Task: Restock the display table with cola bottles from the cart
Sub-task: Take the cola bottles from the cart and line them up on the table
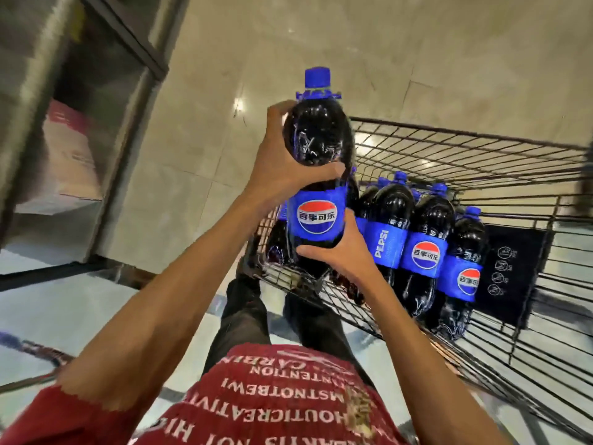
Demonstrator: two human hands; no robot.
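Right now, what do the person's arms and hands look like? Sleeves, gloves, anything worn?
The left hand and right hand are bare: no gloves, rings or watch visible. Both forearms are uncovered. A red short sleeve shows at the left upper arm, part of a red shirt with white block lettering.

**Blue label** [316,220] of the held bottle [316,139], between the left grip [279,162] above and the right grip [340,252] below: red, white and blue globe emblem bearing 百事可乐.

**Bottles in the cart** [481,149], right of the right grip: nearest bottle [383,244], "PEPSI" in white, running vertically. Second bottle [425,255] and third bottle [465,281], the same globe with 百事可乐.

**Black panel** [507,268], farther right: four round pictograms, with no legible wording.

**Red shirt** [272,396], below both grips: white capitals seen upside down, in fragments "TENTION", "STNOTBEWI", "HOUTICREATIV".
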